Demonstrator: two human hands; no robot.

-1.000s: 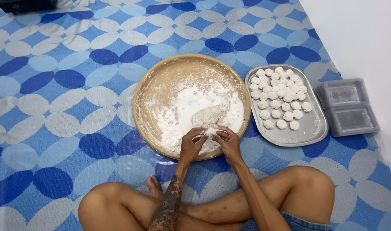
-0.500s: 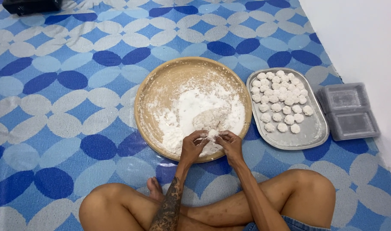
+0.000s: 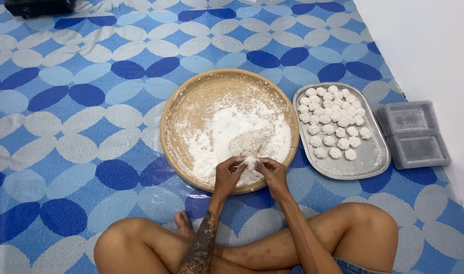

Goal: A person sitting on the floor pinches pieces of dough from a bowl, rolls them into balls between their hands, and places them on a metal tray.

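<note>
A home floor: patterned blue mat, white wall.

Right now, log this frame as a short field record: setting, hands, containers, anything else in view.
setting: person seated cross-legged on a blue patterned mat, white wall to their right
left hand: pinching a small dough piece
right hand: on the same dough piece
round tray: tan, dusted with white flour, dough lump in it
metal tray: holds many small white balls
plastic containers: clear, stacked, beside the metal tray
</note>
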